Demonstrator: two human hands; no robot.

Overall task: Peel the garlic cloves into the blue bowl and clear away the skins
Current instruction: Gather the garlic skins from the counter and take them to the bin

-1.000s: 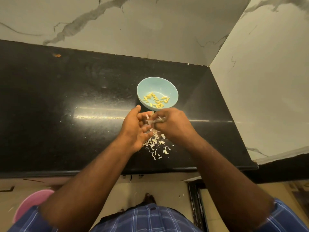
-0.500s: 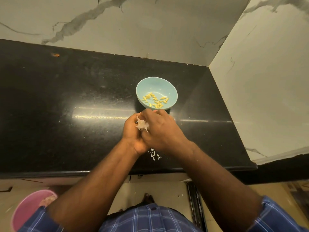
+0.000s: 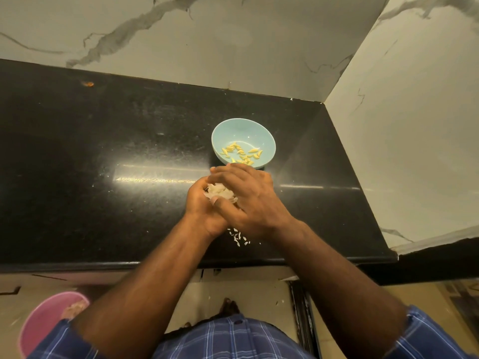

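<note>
Head view: left hand (image 3: 201, 206) cups gathered garlic skins (image 3: 220, 192), right hand (image 3: 248, 200) curled over them; blue bowl (image 3: 243, 142) with peeled cloves (image 3: 242, 154) sits just beyond the fingertips. Stray flakes (image 3: 237, 235) lie beneath the wrists. Good practice, judged: keep the cup sealed during carry, then sweep up strays.

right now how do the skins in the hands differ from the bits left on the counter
The skins in the hands form one bunched white clump, cupped between the left hand and right hand. The bits on the counter are few, small, scattered and untouched. Both are pale and papery.
</note>
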